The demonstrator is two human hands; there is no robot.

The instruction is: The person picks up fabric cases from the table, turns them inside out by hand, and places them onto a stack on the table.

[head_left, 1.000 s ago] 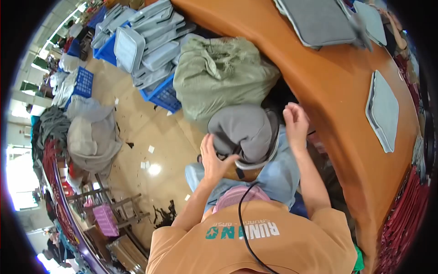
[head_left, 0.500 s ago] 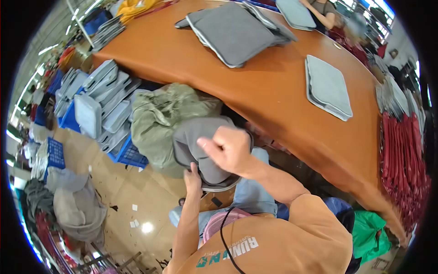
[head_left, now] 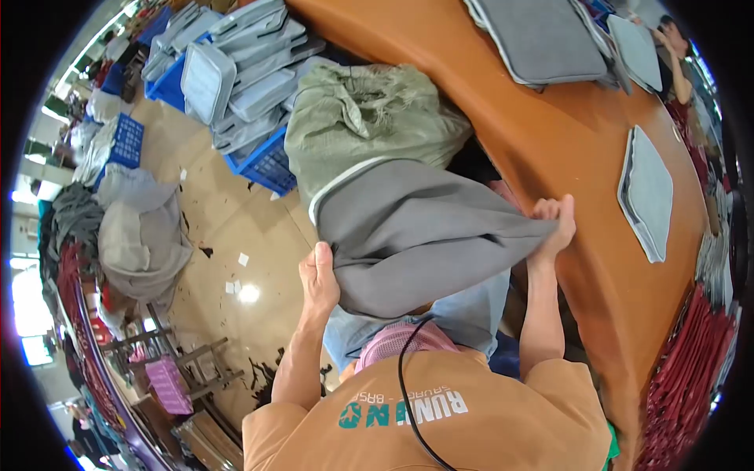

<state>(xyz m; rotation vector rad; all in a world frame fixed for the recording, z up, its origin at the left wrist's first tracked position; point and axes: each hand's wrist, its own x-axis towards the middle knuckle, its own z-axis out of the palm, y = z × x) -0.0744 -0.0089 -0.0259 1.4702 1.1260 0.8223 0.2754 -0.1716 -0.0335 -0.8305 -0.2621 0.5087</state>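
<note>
A dark grey fabric piece with a pale edge along its upper left is stretched between my hands above my lap. My left hand is closed on its left side, thumb up. At the right end my right hand grips a gathered corner, close to the table's edge. Just beyond the fabric stands a green woven sack, partly covered by it.
An orange-topped table runs along the right, with grey padded covers and a light grey one. Blue crates of grey pieces stand at upper left. A co-worker is at the far right.
My right hand has moved right and now grips the fabric's corner. The fabric has gone from bunched up to spread wide between both hands. The view has turned, shifting the table rightward.
</note>
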